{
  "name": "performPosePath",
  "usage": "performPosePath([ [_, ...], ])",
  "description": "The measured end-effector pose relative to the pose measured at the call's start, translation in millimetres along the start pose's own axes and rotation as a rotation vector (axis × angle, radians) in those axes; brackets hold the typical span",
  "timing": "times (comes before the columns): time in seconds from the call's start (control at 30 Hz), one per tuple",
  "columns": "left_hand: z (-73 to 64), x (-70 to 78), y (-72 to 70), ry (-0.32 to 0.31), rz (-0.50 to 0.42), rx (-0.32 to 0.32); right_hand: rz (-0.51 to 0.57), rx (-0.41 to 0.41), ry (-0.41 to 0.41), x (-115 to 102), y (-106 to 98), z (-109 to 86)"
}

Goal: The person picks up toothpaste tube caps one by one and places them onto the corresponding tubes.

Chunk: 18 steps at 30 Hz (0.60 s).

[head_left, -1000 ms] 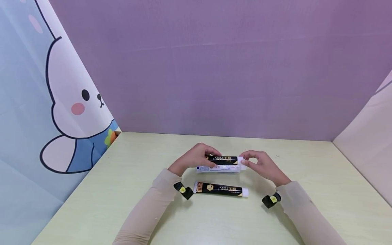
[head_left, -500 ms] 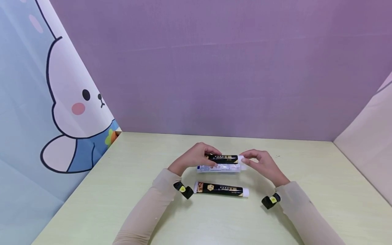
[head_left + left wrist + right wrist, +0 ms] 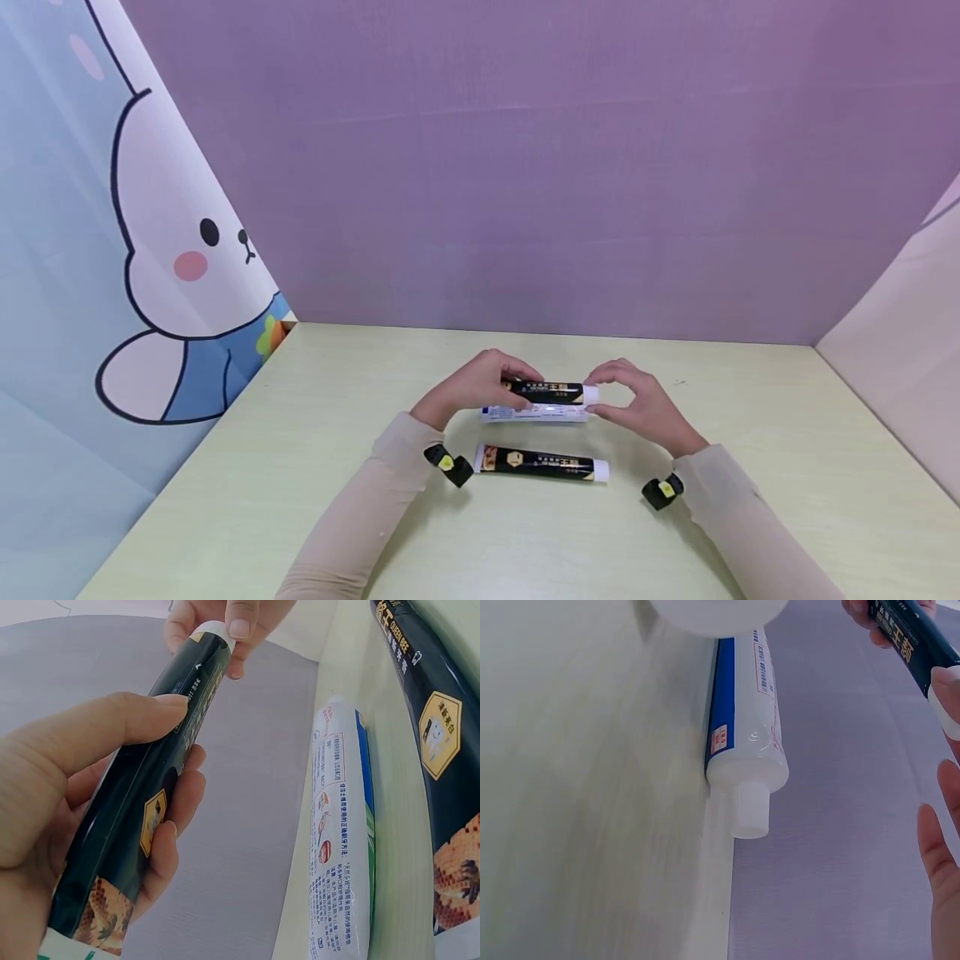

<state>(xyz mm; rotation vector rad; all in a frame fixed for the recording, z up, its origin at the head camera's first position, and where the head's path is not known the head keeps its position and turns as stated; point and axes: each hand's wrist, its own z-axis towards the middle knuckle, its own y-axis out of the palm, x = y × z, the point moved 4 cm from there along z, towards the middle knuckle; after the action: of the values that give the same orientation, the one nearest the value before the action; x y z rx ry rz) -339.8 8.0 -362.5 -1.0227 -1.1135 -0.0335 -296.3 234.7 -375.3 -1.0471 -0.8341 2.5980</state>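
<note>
My left hand grips a black toothpaste tube with gold lettering, holding it level above the table. In the left wrist view the thumb lies along this tube's side and the fingers curl beneath it. At its white cap is my right hand, thumb and fingertips pinching around the cap. Just below the held tube, a white toothpaste tube with blue and green edging lies on the table. A second black toothpaste tube lies closer to me, its white cap pointing right.
The pale wood table meets a purple backdrop at its far edge. A cloth with a cartoon rabbit hangs on the left, and a pale cloth on the right.
My right hand's fingers have shifted around the cap, with the thumb slightly lower, so more of the cap shows. The left hand and the two tubes on the table stay put.
</note>
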Motion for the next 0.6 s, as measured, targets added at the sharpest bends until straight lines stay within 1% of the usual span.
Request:
performPosePath([
  [0.07,-0.2,-0.4,0.2,-0.003,0.000,-0.001,-0.011,0.009,-0.018,8.4,0.7,-2.0],
  [0.23,-0.5,-0.9,0.9,-0.003,-0.001,-0.006,-0.020,0.025,-0.027,7.1,-1.6,-2.3],
  [0.4,-1.0,0.2,1.3,0.009,-0.008,-0.011,-0.037,0.017,0.020,5.1,-2.7,-2.5],
  [0.6,-1.4,1.4,1.8,0.029,-0.010,-0.019,-0.030,-0.004,0.101,3.3,-5.0,-3.1],
])
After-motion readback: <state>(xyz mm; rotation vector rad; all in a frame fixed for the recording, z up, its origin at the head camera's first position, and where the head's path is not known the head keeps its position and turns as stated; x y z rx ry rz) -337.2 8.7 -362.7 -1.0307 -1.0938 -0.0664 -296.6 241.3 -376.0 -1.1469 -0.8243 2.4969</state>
